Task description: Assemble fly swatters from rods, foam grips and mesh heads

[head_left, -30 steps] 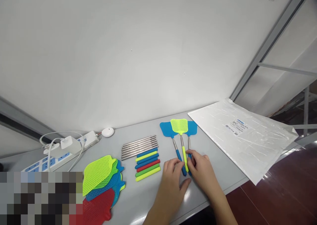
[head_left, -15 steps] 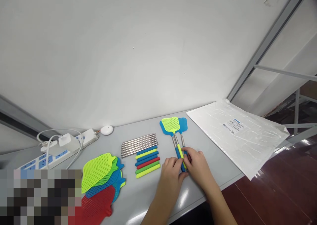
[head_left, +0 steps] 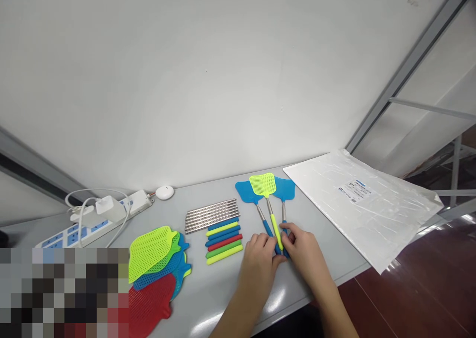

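Three fly swatters lie fanned out on the grey table with their handle ends close together. In the middle is a yellow-green swatter (head_left: 263, 185), flanked by a left blue swatter (head_left: 246, 192) and a right blue swatter (head_left: 286, 189). Each has a metal shaft above a coloured grip. My left hand (head_left: 261, 253) is closed at the left blue grip, its thumb by the grip ends. Closed too, my right hand (head_left: 303, 251) has its fingers round the right blue grip, partly hiding it, beside the yellow-green one.
Left of my hands lie several coloured grips (head_left: 223, 241) and metal rods (head_left: 211, 216). Farther left is a pile of swatter heads (head_left: 152, 251), with a power strip (head_left: 82, 231) and a white oval device (head_left: 164, 192) behind. A white plastic package (head_left: 360, 204) overhangs the table's right edge.
The swatter heads have spread apart: the left blue one shows more to the left, the right blue one more to the right, with the yellow-green between them. The camera view has shifted slightly.
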Demonstrator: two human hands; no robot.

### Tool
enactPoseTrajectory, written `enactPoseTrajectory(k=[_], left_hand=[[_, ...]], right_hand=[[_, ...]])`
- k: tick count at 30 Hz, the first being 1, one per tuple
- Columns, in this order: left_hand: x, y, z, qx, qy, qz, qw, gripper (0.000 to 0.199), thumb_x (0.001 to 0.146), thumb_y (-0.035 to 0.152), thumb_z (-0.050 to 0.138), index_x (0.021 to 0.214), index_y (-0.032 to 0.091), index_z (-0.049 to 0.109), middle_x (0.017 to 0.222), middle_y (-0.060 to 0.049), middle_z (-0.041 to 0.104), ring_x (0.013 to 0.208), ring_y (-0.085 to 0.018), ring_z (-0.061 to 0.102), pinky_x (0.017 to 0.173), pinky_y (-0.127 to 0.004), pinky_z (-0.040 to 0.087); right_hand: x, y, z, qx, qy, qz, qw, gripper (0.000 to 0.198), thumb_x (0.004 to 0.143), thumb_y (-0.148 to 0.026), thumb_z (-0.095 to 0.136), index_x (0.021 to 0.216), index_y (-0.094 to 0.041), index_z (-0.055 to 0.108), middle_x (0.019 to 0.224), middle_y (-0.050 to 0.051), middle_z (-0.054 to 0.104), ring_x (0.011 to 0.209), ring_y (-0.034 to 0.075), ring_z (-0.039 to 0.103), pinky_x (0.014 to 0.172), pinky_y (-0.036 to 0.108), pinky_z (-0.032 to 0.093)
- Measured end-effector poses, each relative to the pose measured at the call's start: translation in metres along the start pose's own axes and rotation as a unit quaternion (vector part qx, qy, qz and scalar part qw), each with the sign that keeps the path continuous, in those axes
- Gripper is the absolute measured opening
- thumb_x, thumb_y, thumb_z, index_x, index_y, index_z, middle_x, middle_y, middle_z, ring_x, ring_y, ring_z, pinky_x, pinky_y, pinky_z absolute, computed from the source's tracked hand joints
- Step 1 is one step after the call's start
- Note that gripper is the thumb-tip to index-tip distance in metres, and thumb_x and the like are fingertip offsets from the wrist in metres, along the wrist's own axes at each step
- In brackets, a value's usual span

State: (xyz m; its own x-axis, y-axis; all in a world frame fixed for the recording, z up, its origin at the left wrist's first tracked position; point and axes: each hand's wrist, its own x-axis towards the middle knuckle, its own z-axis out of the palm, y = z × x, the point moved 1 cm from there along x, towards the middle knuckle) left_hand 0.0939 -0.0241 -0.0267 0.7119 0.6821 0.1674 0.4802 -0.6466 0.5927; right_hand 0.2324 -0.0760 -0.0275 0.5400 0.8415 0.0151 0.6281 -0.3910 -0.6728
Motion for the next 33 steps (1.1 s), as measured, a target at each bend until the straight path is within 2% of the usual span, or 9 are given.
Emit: enactPoseTrajectory(k=[5, 9, 17, 24, 29, 33], left_hand=[[0.0020, -0.0023, 0.0035, 0.004, -0.004, -0.001, 1.000, 0.033, 0.075, 0.026, 0.079, 0.103, 0.021, 0.065, 0.092, -0.003, 0.062, 0.089, -0.026, 0.054, 0.076, -0.040, 0.045], [0.0025, -0.0011, 0.0039, 0.010, -0.002, -0.006, 1.000, 0.032, 0.076, 0.025, 0.078, 0.104, 0.020, 0.064, 0.092, -0.003, 0.062, 0.090, -0.026, 0.053, 0.077, -0.040, 0.045], [0.0010, 0.0010, 0.0022, 0.042, 0.003, 0.013, 0.999, 0.050, 0.081, 0.026, 0.074, 0.128, 0.025, 0.058, 0.095, -0.004, 0.061, 0.090, -0.025, 0.053, 0.076, -0.039, 0.046], [-0.0003, -0.0026, 0.0046, 0.061, 0.013, 0.034, 0.997, 0.045, 0.085, 0.032, 0.069, 0.128, 0.025, 0.060, 0.091, -0.004, 0.059, 0.086, -0.024, 0.053, 0.072, -0.037, 0.045], [-0.0004, -0.0019, 0.0041, 0.070, 0.012, 0.034, 0.997, 0.040, 0.084, 0.029, 0.071, 0.122, 0.026, 0.062, 0.091, -0.003, 0.060, 0.085, -0.023, 0.054, 0.072, -0.037, 0.045], [-0.0014, -0.0002, 0.0032, 0.070, 0.013, 0.026, 0.997, 0.041, 0.082, 0.028, 0.073, 0.122, 0.027, 0.060, 0.092, -0.002, 0.062, 0.085, -0.024, 0.056, 0.070, -0.036, 0.044]], right_hand=[[-0.0013, -0.0016, 0.0026, -0.006, 0.026, 0.041, 0.999, 0.026, 0.089, -0.032, 0.045, 0.104, -0.024, 0.066, 0.058, -0.003, 0.059, 0.057, 0.018, 0.057, 0.057, 0.027, 0.037], [0.0002, -0.0001, 0.0058, -0.016, 0.031, 0.047, 0.998, 0.025, 0.089, -0.032, 0.045, 0.101, -0.024, 0.065, 0.058, -0.002, 0.058, 0.058, 0.019, 0.057, 0.058, 0.028, 0.035], [-0.0005, 0.0024, 0.0058, -0.023, 0.016, 0.013, 1.000, 0.029, 0.093, -0.034, 0.039, 0.102, -0.027, 0.065, 0.068, 0.000, 0.066, 0.067, 0.022, 0.059, 0.064, 0.030, 0.036], [-0.0018, 0.0044, 0.0075, -0.030, 0.018, 0.005, 0.999, 0.029, 0.094, -0.035, 0.040, 0.103, -0.026, 0.066, 0.068, 0.000, 0.066, 0.071, 0.023, 0.058, 0.066, 0.031, 0.038], [-0.0035, 0.0027, 0.0071, -0.047, 0.020, 0.004, 0.999, 0.029, 0.094, -0.036, 0.040, 0.103, -0.027, 0.066, 0.070, 0.000, 0.068, 0.072, 0.023, 0.058, 0.067, 0.031, 0.038], [-0.0007, -0.0035, 0.0046, -0.065, 0.020, 0.005, 0.998, 0.030, 0.096, -0.039, 0.039, 0.097, -0.027, 0.066, 0.068, -0.001, 0.067, 0.066, 0.020, 0.059, 0.063, 0.029, 0.037]])
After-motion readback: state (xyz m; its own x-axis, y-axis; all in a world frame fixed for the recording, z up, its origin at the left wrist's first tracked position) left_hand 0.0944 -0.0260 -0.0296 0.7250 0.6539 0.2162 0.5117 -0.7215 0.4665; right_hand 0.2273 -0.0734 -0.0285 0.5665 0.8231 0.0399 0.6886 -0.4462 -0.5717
